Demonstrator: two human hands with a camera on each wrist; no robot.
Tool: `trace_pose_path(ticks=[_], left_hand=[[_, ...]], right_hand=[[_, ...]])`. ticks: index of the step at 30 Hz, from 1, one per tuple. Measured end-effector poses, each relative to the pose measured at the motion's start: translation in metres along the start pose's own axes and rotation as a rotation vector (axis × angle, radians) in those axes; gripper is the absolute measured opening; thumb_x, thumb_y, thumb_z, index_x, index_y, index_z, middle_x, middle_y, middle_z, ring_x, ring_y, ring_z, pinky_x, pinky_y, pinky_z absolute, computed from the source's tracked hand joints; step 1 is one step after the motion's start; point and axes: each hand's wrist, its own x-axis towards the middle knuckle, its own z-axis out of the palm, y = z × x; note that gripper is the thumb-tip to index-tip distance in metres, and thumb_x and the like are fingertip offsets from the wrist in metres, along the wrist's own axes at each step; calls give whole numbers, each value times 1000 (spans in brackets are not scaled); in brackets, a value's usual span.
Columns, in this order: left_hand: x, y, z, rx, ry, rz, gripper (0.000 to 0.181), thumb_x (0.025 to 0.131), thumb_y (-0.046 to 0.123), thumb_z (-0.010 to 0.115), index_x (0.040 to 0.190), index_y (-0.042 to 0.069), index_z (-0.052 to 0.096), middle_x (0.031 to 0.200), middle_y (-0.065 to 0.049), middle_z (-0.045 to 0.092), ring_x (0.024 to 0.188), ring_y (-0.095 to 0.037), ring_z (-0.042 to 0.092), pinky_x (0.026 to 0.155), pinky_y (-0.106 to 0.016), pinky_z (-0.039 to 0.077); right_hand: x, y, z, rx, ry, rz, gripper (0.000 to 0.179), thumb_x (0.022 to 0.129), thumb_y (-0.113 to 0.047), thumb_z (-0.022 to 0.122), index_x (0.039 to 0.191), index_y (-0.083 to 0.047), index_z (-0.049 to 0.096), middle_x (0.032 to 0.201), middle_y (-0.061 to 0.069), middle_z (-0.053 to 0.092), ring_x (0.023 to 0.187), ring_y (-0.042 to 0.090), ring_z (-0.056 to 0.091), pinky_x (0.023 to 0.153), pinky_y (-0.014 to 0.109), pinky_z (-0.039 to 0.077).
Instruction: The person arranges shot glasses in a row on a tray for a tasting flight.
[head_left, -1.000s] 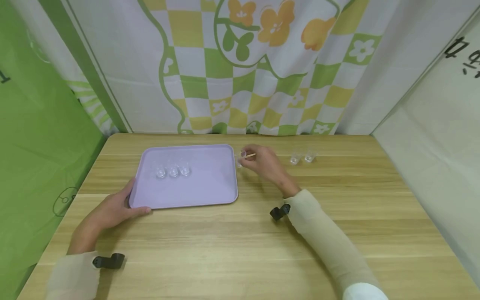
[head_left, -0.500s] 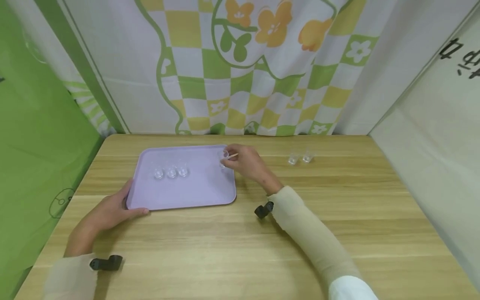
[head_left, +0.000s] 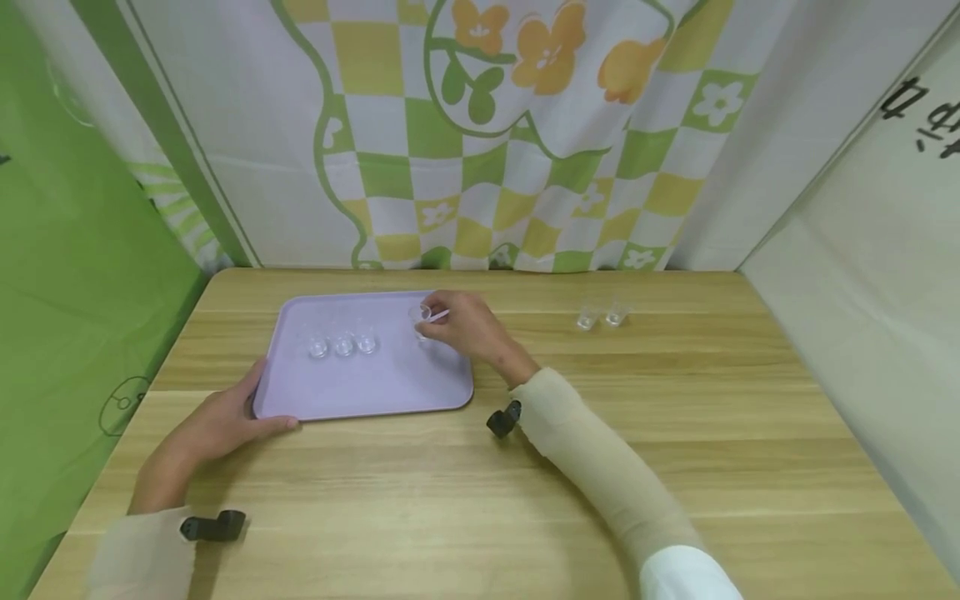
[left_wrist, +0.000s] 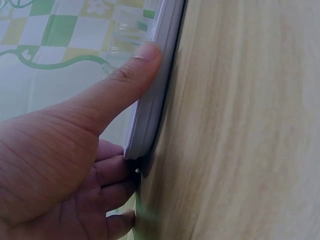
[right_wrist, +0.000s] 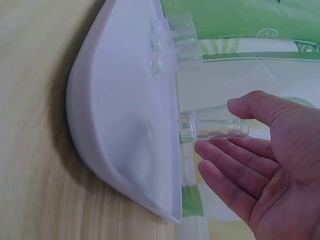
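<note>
My right hand (head_left: 468,327) pinches a small clear shot glass (right_wrist: 217,123) by its sides, thumb opposite fingers. The glass is upright above the right part of the lilac tray (head_left: 375,387); whether its base touches the tray I cannot tell. Three similar clear glasses (head_left: 342,344) stand in a row on the tray's left half. My left hand (head_left: 217,421) holds the tray's near left corner. In the left wrist view its thumb (left_wrist: 122,82) lies along the tray's rim, while the other fingers are bent against the corner, their tips partly hidden.
Two more clear glasses (head_left: 602,315) stand on the wooden table (head_left: 600,467), right of the tray. A patterned curtain (head_left: 495,167) hangs behind the table's back edge. Green cloth (head_left: 90,292) is at the left and a pale wall (head_left: 877,242) at the right.
My right hand has carried the glass leftward from beside the tray's right edge to over the tray. The left hand keeps its hold on the corner.
</note>
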Motion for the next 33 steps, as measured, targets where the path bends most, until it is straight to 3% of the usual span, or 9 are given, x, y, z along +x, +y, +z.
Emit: trace_pose_path(ticks=[10, 33], left_hand=[[-1, 1, 0, 1, -1, -1, 124, 89, 55, 76, 160, -6, -4, 152, -48, 19, 135, -68, 27, 107, -74, 29], [0, 1, 0, 5, -7, -2, 123, 90, 56, 76, 160, -6, -4, 152, -48, 19, 135, -68, 27, 107, -75, 29]], right_hand=[[12, -6, 13, -65, -40, -18, 34, 94, -17, 79, 119, 3, 71, 112, 11, 74, 101, 18, 71, 82, 21, 56], [21, -16, 33, -74, -58, 0, 33, 94, -17, 78, 119, 2, 71, 111, 11, 76, 101, 18, 71, 82, 18, 55]])
